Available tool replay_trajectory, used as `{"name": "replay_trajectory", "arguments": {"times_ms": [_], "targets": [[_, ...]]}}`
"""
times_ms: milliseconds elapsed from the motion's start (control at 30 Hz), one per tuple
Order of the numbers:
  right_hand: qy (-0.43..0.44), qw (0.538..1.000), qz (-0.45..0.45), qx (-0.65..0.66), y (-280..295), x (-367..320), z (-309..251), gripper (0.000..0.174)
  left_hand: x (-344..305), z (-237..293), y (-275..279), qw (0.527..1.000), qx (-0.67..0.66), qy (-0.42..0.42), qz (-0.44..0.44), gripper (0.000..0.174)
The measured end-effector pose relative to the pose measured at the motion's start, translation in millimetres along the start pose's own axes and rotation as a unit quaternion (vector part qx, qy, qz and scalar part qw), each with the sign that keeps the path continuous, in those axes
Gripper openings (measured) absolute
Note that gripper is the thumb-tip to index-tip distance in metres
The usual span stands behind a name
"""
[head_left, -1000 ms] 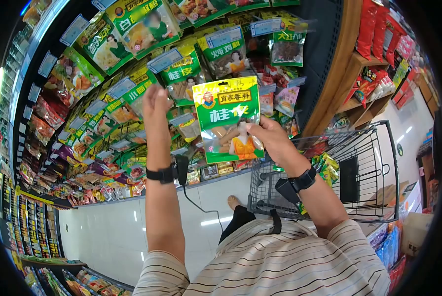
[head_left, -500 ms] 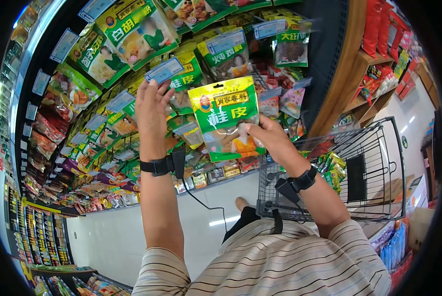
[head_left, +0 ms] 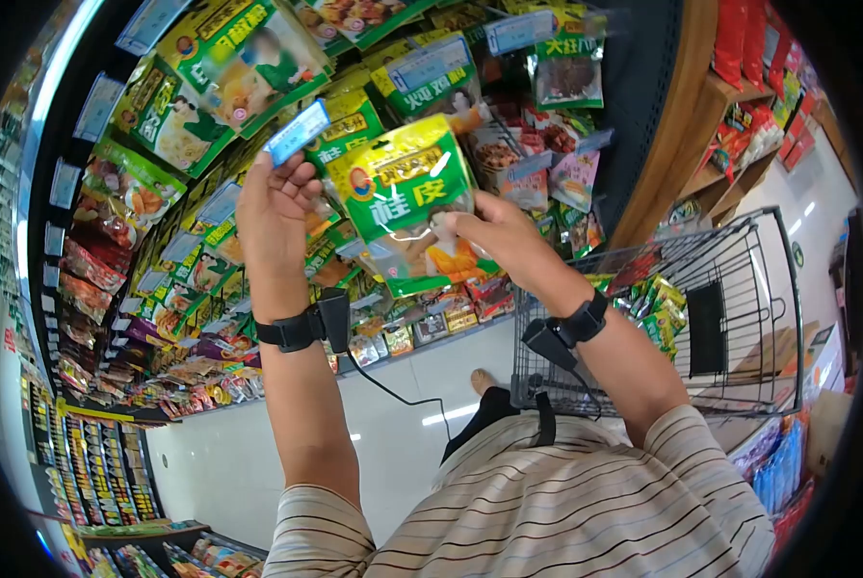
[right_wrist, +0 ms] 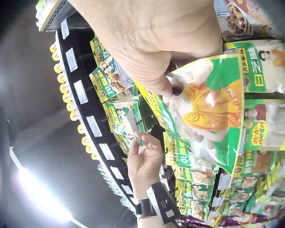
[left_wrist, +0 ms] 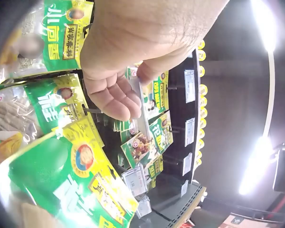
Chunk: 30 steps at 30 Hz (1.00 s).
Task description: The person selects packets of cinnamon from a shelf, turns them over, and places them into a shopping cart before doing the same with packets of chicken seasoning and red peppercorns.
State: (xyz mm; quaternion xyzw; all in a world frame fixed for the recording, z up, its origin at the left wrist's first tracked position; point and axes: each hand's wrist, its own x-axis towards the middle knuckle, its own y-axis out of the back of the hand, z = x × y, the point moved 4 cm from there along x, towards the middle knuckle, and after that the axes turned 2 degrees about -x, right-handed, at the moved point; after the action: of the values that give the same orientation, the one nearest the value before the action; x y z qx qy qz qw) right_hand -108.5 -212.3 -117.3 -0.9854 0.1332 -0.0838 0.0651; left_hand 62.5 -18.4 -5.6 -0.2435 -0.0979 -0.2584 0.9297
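Note:
In the head view my right hand (head_left: 509, 239) grips the lower right side of a green-and-yellow bag of cinnamon bark (head_left: 403, 188), thumb across its front. The bag tilts in front of the rack. My left hand (head_left: 275, 207) pinches a blue-and-white price tag (head_left: 298, 133) at the end of a hook, thumb on one side and curled fingers on the other. The left wrist view shows this tag (left_wrist: 141, 107) edge-on between thumb and fingers. A matching hanging bag (left_wrist: 40, 107) with brown sticks shows there beside the held bag (left_wrist: 66, 180).
Rows of hanging spice bags (head_left: 244, 72) with price tags fill the rack ahead and left. A wire shopping cart (head_left: 730, 318) with several green packets (head_left: 658, 313) stands at my right. A wooden shelf end (head_left: 672, 125) edges the rack on the right.
My left hand has come up to the price tag and now pinches it, turning it askew. The right hand has moved the cinnamon bag slightly left and up and tilted it.

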Motion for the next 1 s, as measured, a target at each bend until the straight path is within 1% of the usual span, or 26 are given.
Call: {"name": "replay_trajectory", "arguments": {"times_ms": [67,167,200,300,333,433,533,633,733,833,933,1000], "targets": [[0.019,1.0,0.012,-0.017,-5,9,1,0.031,4,2,2,1.0,-0.014,0.008,-0.018,0.027],[0.008,1.0,-0.006,0.01,-16,27,8,0.03,7,6,1,0.999,-0.02,0.014,-0.022,0.028],[0.02,1.0,-0.004,-0.009,-18,33,11,0.031,7,8,0,1.0,-0.018,0.012,-0.016,0.028],[0.028,0.999,-0.016,0.013,-28,31,-25,0.031,10,10,2,0.999,-0.02,0.021,-0.024,0.033],[0.027,0.999,-0.027,-0.01,-28,40,-17,0.031,11,10,2,0.999,-0.019,0.021,-0.026,0.034],[0.063,0.998,-0.031,0.005,-37,57,-7,0.031,12,11,3,0.999,-0.019,0.018,-0.031,0.035],[0.039,0.999,-0.033,-0.018,-41,68,-2,0.03,13,11,5,0.999,-0.022,0.024,-0.026,0.035],[0.033,0.999,-0.026,0.014,-45,74,2,0.03,13,11,8,0.999,-0.03,0.033,-0.032,0.033],[0.078,0.997,0.006,0.016,-48,81,2,0.029,10,13,2,0.999,-0.03,0.028,-0.028,0.029],[0.05,0.999,-0.002,-0.005,-47,77,-6,0.029,9,14,1,0.999,-0.024,0.026,-0.026,0.029],[0.045,0.999,0.002,-0.003,-47,78,-7,0.03,11,13,4,0.999,-0.025,0.028,-0.036,0.028],[0.045,0.999,0.012,-0.007,-48,86,1,0.03,11,11,5,0.999,-0.011,0.023,-0.027,0.03]]}}
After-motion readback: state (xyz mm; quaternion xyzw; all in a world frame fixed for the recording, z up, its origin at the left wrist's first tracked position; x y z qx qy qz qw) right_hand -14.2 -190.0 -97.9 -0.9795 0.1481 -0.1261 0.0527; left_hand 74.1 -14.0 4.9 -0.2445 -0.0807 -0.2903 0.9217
